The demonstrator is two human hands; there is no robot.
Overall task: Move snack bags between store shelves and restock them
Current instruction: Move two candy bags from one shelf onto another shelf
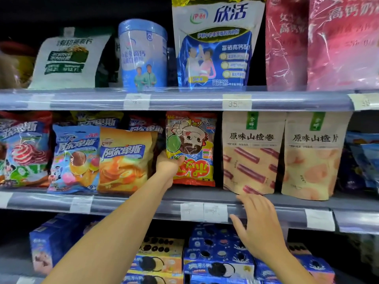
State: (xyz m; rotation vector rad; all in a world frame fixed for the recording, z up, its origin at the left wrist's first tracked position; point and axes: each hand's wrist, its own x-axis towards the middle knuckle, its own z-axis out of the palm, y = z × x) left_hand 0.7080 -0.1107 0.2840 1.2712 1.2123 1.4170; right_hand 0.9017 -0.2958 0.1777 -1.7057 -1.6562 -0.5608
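A red and yellow cartoon snack bag (192,140) stands upright on the middle shelf (143,203). My left hand (168,165) grips its lower left edge, thumb on the front. My right hand (259,224) hovers with fingers spread in front of the shelf's price rail, just below a beige bag with red rolls (251,152), and holds nothing.
Left of the held bag stand an orange candy bag (125,160) and a blue one (74,158). A second beige bag (313,154) is at the right. The upper shelf carries a blue tin (142,54) and milk-powder pouches (215,44). Cookie boxes (217,261) fill the lower shelf.
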